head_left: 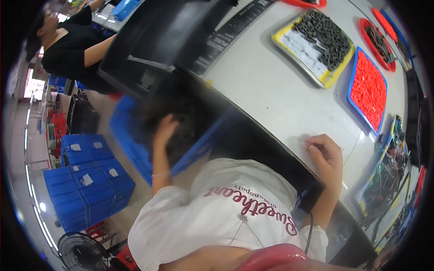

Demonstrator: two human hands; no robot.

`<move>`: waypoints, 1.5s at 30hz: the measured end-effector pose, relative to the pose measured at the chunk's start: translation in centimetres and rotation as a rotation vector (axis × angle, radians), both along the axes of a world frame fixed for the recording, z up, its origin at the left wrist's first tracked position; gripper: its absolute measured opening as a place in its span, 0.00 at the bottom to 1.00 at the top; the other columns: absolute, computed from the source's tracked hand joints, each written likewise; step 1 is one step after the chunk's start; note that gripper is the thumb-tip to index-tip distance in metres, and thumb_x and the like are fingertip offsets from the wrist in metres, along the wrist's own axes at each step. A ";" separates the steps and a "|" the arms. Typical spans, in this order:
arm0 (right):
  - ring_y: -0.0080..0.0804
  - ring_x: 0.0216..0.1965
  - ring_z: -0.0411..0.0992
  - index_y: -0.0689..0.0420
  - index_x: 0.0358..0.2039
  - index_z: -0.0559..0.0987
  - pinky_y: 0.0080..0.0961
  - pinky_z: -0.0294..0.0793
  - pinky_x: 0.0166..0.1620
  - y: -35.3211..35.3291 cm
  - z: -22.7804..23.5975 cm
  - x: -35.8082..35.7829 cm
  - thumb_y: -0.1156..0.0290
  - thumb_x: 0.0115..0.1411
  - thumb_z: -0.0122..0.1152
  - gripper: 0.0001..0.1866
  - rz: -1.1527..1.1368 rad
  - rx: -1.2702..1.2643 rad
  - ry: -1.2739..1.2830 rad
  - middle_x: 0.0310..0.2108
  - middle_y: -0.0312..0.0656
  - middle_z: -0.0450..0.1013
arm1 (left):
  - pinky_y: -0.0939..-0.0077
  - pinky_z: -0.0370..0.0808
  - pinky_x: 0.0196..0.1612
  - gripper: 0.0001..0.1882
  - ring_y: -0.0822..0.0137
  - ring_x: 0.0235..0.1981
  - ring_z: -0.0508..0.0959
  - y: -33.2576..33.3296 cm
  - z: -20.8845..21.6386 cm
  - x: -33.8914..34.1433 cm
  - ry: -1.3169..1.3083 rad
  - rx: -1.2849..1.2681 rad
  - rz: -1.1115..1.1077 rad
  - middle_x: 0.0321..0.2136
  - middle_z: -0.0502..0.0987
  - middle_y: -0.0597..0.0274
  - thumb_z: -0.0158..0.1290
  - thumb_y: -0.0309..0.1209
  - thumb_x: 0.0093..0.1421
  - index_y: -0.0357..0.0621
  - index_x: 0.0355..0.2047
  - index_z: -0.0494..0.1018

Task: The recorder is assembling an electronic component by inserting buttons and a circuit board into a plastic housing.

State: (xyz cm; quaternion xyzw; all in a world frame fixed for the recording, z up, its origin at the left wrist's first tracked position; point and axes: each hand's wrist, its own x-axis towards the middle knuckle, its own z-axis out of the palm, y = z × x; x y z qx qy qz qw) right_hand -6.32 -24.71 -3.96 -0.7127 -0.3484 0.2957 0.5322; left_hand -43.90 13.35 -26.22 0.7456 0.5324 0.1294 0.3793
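Note:
I lean over the edge of a white table (271, 95). My left hand (165, 128) reaches down below the table edge into a blue crate (135, 144) with dark contents. The view there is blurred, so its grip is unclear. On the table top near the edge rests my right hand (326, 156), fingers curled in, with nothing visible in it. My white shirt fills the lower middle of the picture.
On the table lie a yellow-rimmed tray of black parts (316, 40), a blue tray of red parts (368, 88), a red round tray (379, 43) and a tray of circuit boards (389, 167). Blue crates (86, 180) and a fan (81, 253) stand on the floor. Another person in black (68, 45) works at far left.

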 end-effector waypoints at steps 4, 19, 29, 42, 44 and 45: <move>0.25 0.34 0.70 0.66 0.34 0.77 0.19 0.68 0.39 -0.4 -0.1 0.0 0.82 0.55 0.53 0.07 -0.029 0.030 0.026 0.31 0.40 0.72 | 0.77 0.64 0.48 0.19 0.66 0.44 0.69 -0.8 8.3 2.4 0.086 -0.133 -0.155 0.42 0.70 0.55 0.48 0.27 0.53 0.33 0.46 0.67; 0.21 0.28 0.67 0.63 0.36 0.78 0.17 0.66 0.32 -2.1 2.6 3.7 0.79 0.54 0.56 0.08 -0.049 -0.058 -0.237 0.28 0.37 0.72 | 0.76 0.71 0.36 0.16 0.64 0.34 0.73 -18.2 22.1 31.5 -0.444 -0.058 -0.986 0.38 0.71 0.58 0.46 0.20 0.52 0.42 0.43 0.71; 0.43 0.45 0.69 0.56 0.43 0.75 0.35 0.69 0.48 9.9 3.2 15.9 0.72 0.46 0.63 0.21 0.072 -0.270 -0.945 0.42 0.48 0.68 | 0.74 0.69 0.46 0.14 0.63 0.44 0.72 -19.1 22.3 34.0 -0.727 0.305 -1.000 0.43 0.72 0.56 0.48 0.22 0.55 0.41 0.43 0.73; 0.32 0.29 0.71 0.59 0.34 0.80 0.22 0.71 0.32 9.3 4.4 9.6 0.83 0.45 0.62 0.13 0.021 0.271 -0.992 0.30 0.40 0.73 | 0.76 0.75 0.39 0.17 0.66 0.36 0.77 -17.7 22.5 33.8 -1.083 -0.631 -0.509 0.39 0.76 0.50 0.48 0.30 0.64 0.29 0.49 0.67; 0.35 0.28 0.70 0.58 0.25 0.75 0.30 0.71 0.29 8.8 3.3 7.1 0.76 0.40 0.60 0.08 -0.038 0.380 -1.089 0.27 0.39 0.69 | 0.72 0.77 0.40 0.17 0.62 0.36 0.79 -17.9 22.0 33.9 -1.120 -0.677 -0.497 0.39 0.76 0.49 0.49 0.29 0.63 0.28 0.48 0.68; 0.35 0.28 0.69 0.58 0.24 0.75 0.31 0.71 0.29 8.5 3.1 6.4 0.76 0.39 0.60 0.07 -0.040 0.370 -1.135 0.27 0.39 0.69 | 0.72 0.77 0.40 0.16 0.62 0.35 0.79 -17.9 21.9 33.7 -1.110 -0.719 -0.514 0.38 0.77 0.49 0.50 0.29 0.63 0.28 0.47 0.69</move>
